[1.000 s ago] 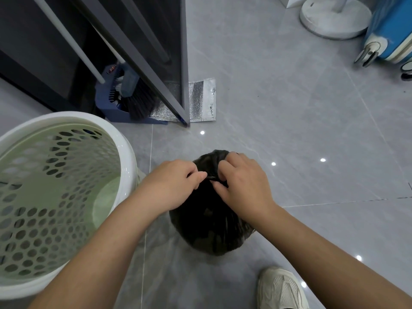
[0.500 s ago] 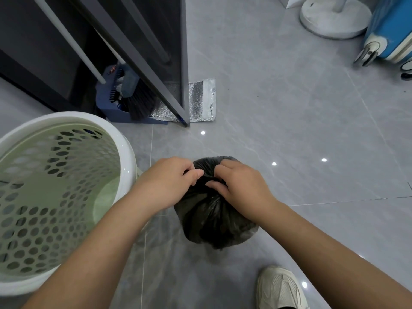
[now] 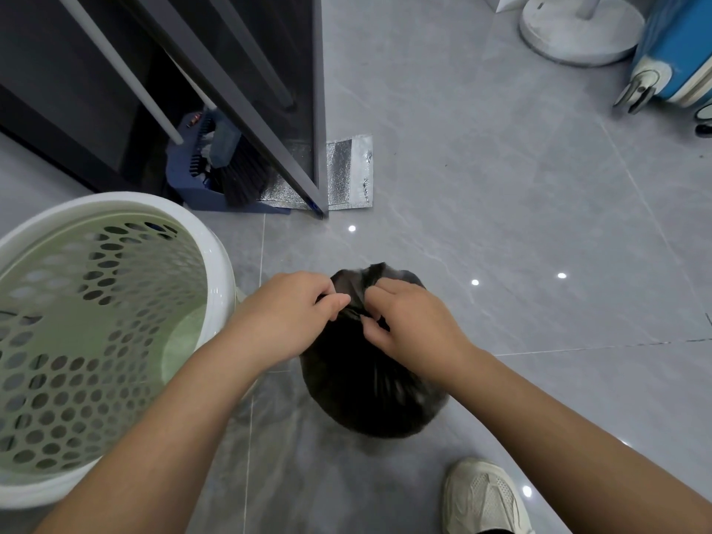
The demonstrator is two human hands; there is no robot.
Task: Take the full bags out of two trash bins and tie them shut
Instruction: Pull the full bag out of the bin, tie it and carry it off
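Observation:
A full black trash bag (image 3: 370, 395) sits on the grey floor in the middle of the view. Its gathered neck sticks up between my two hands. My left hand (image 3: 293, 314) pinches the bag's plastic from the left, fingers curled. From the right, my right hand (image 3: 408, 321) pinches the twisted neck with thumb and fingertips. To the left stands a white and pale green perforated trash bin (image 3: 115, 341) with no bag in it.
A dark glass door frame (image 3: 316, 109) stands behind, with a blue dustpan and broom (image 3: 219, 167) and a silver foil pouch (image 3: 350, 171) at its foot. A round white stand base (image 3: 578, 28) and a blue suitcase (image 3: 678, 48) are far right. My shoe (image 3: 481, 499) is at the bottom.
Both hands stayed on the bag's neck and worked the plastic. The bag rose a little half a second ago and now sits lower, with a flap of plastic sticking up behind the fingers.

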